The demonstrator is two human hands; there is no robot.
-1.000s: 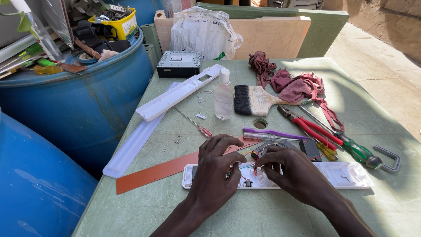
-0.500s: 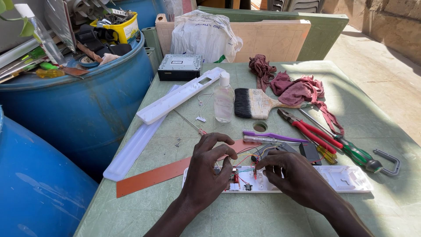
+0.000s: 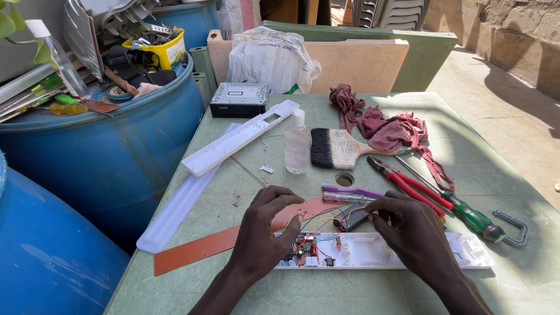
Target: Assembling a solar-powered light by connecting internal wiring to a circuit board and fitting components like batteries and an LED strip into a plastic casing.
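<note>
— How's the light?

— Bright daylight, hard and direct. The far right corner of the green table [image 3: 501,175] is sunlit almost to white, and the ground beyond it glares.

— Shadows?

— Crisp ones. The left hand [image 3: 262,239] and right hand [image 3: 411,233] throw dark patches along the near edge. The blue barrel [image 3: 111,157] off the left edge sits in softer shade.

— Sharpness?

— Focus holds across the table. Straight lines bow slightly near the frame's corners, a wide-lens stretch.

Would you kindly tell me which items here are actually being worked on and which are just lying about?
In hand:
left hand
right hand
white housing
circuit board
coloured wires

Lying about:
paintbrush
clear bottle
red pliers
maroon rag
green screwdriver
</note>
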